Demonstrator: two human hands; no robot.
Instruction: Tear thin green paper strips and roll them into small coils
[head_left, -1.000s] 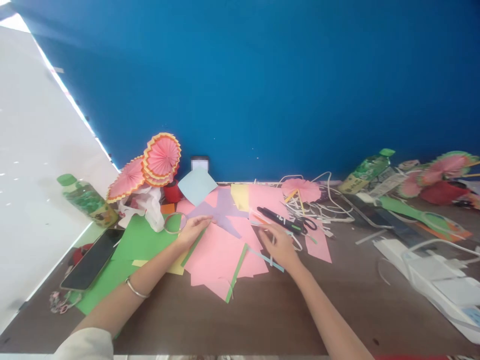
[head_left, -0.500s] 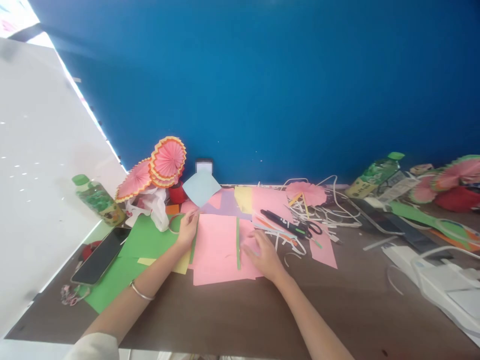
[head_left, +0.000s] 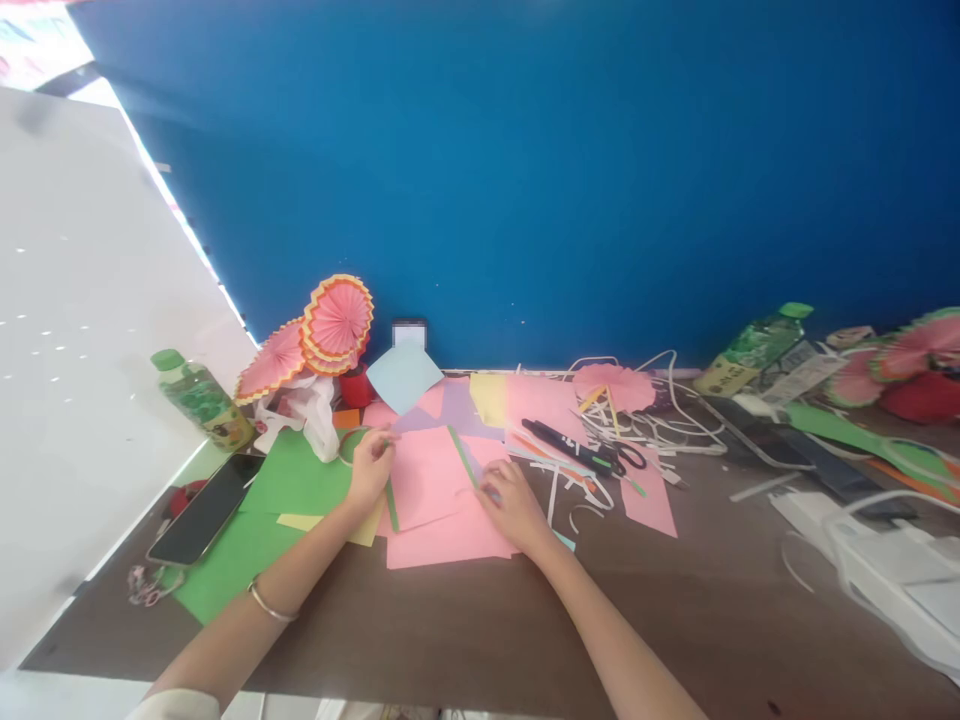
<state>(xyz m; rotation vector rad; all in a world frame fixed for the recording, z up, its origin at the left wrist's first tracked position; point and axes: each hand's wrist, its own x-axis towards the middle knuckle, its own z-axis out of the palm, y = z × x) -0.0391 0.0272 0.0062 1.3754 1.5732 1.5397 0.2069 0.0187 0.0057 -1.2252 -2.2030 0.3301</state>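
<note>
Pinching the far left corner of a green-edged pink paper sheet (head_left: 427, 480) between thumb and fingertips of the left hand (head_left: 371, 465). Touching the same sheet's right edge with the curled fingers of the right hand (head_left: 510, 500); cannot tell whether clamped there or merely resting. Holding the sheet near the middle of the brown table (head_left: 450, 630), over other pink paper (head_left: 450, 550) lying flat. Can make out one green strip along the sheet's left edge and another along its right. Wearing a silver-coloured bangle (head_left: 264, 604) on the left forearm.

On the left, can see green paper (head_left: 240, 560) near the left arm, a dark-screened phone (head_left: 199, 520) partly over that paper, and a green-capped bottle (head_left: 199, 405) farther off. Beside the bottle, toward the far edge, can see a white plastic bag (head_left: 304, 415) below pleated paper fans (head_left: 339, 325). At the far middle, can see a light blue paper square (head_left: 405, 378) and yellow paper (head_left: 489, 400). Right of the hands, can see black-handled scissors (head_left: 616, 464) and, well apart, a white power strip (head_left: 847, 550).
</note>
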